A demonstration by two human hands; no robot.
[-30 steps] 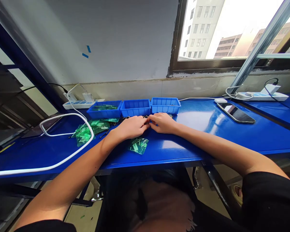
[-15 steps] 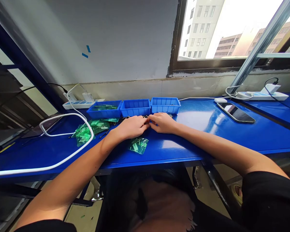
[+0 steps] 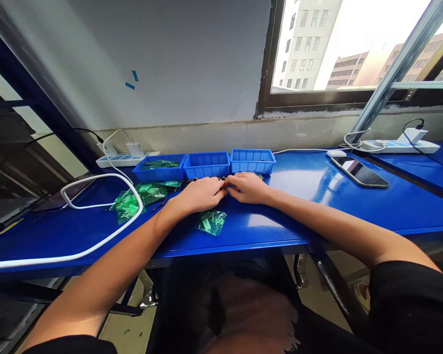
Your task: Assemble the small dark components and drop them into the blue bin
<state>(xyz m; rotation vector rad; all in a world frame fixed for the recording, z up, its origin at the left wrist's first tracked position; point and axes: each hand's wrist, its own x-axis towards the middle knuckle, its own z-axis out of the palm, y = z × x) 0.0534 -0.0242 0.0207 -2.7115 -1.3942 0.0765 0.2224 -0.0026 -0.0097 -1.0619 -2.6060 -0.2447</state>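
My left hand and my right hand meet over the blue table, fingertips bent together in a pinch. Whatever lies between the fingers is too small and too covered to name. Small dark pieces show just behind my left hand, partly hidden by it. Below the hands lies a green plastic bag with pale strips in it. Further green bags of small parts sit to the left of my left hand. Right behind the hands stand a middle blue bin and a right blue bin.
A left blue bin holds green pieces. A thick white tube loops across the table's left side. Power strips stand at the back left and back right. A phone and a small white case lie on the right.
Almost nothing differs. Both hands keep their place with the fingertips together, and the bags and bins have not moved.
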